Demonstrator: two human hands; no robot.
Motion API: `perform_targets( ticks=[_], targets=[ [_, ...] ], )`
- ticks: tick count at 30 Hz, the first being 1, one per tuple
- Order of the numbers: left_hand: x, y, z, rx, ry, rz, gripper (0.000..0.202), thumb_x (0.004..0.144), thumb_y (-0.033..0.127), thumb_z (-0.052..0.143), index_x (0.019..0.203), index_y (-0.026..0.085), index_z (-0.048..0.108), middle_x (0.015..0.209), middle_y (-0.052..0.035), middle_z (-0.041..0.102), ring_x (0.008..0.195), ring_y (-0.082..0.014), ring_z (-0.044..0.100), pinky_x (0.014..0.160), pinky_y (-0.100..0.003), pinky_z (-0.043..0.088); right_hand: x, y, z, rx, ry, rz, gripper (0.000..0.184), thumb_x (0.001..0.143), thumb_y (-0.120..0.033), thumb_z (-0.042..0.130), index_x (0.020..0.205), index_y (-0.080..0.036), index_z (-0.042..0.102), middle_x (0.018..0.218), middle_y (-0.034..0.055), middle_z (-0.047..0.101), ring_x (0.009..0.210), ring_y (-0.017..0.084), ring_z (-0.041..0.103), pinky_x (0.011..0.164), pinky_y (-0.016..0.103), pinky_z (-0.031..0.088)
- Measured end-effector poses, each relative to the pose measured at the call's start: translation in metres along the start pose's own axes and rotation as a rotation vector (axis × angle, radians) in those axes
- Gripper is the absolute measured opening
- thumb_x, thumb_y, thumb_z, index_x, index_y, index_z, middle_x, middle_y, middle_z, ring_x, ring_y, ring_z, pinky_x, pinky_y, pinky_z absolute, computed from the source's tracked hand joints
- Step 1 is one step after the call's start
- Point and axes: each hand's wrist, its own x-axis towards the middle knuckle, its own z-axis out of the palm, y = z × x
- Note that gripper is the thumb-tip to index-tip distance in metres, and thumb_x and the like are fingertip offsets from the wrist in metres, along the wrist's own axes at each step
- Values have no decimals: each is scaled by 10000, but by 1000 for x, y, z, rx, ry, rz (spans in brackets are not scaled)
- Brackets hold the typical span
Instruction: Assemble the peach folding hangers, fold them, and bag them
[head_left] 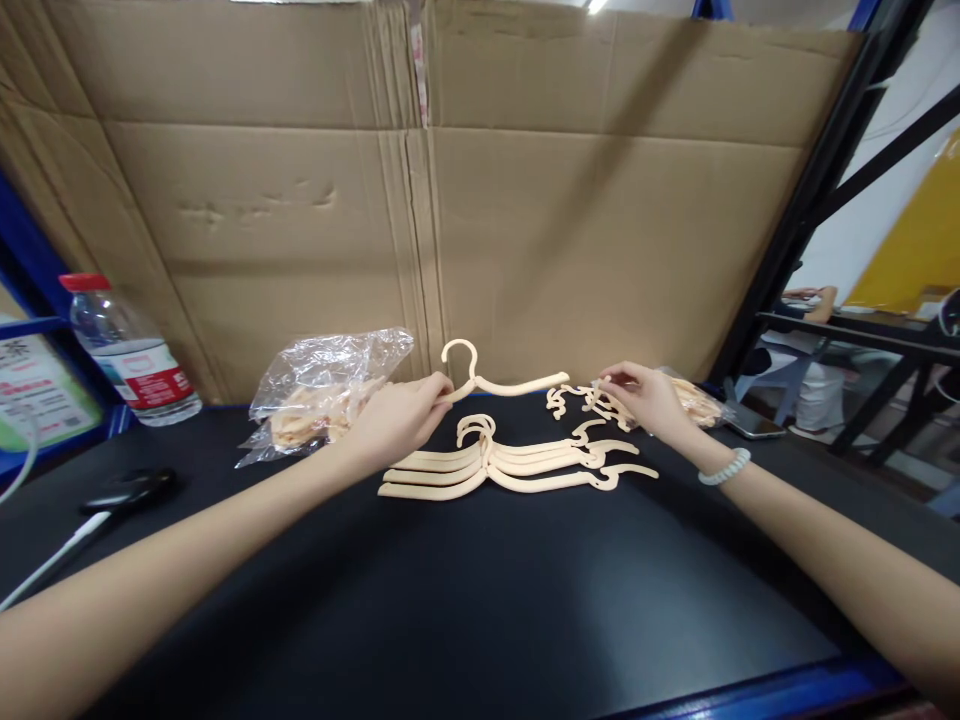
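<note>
My left hand (409, 415) is closed around the left arm of a beige clothes hanger (517, 387), whose hook points up in front of the cardboard. Over a small pile of curved beige hook pieces (574, 400), my right hand (645, 395) has its fingers pinched together; whatever is between them I cannot make out. In the middle of the black table, several beige hangers (442, 478) lie in a row. Hook pieces (619, 474) sit at the right ends of those hangers.
A clear plastic bag (307, 405) of beige parts lies at the left, another bag (697, 400) at the right beside a phone (754, 422). A water bottle (139, 360) and a black device (131, 490) with a white cable are farther left. Cardboard (600, 230) walls the back.
</note>
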Motion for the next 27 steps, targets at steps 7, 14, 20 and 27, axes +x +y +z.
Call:
perform_targets(
  ticks=[7,14,20,27],
  targets=[
    [-60,29,14,-124,145,163,98,992,266,408,1020,208,481,828,-19,698,660,-181,679,560,-253,463,-1,-31,-6,170,119,135,226,787,-409,651,839,-198,592,776,66,687,735,206,673,680,359,561],
    [-75,28,31,-192,262,124,108,978,265,473,1073,215,488,902,-23,720,638,-159,690,563,-241,502,-13,-65,3,624,-73,484,287,676,-426,778,740,-203,608,736,39,683,744,175,663,693,305,542],
    [-75,26,34,-314,238,2,160,964,254,491,1121,224,505,923,-10,705,734,-161,701,609,-236,525,-24,-60,15,828,-188,629,298,657,-341,816,864,-231,631,775,12,656,808,182,635,731,322,517],
    [-73,26,31,-341,252,14,126,956,233,501,1074,207,536,882,-8,683,722,-147,672,609,-222,509,-16,-60,2,905,-209,603,211,708,-352,810,778,-235,648,855,8,629,899,167,589,890,334,475]
  ],
)
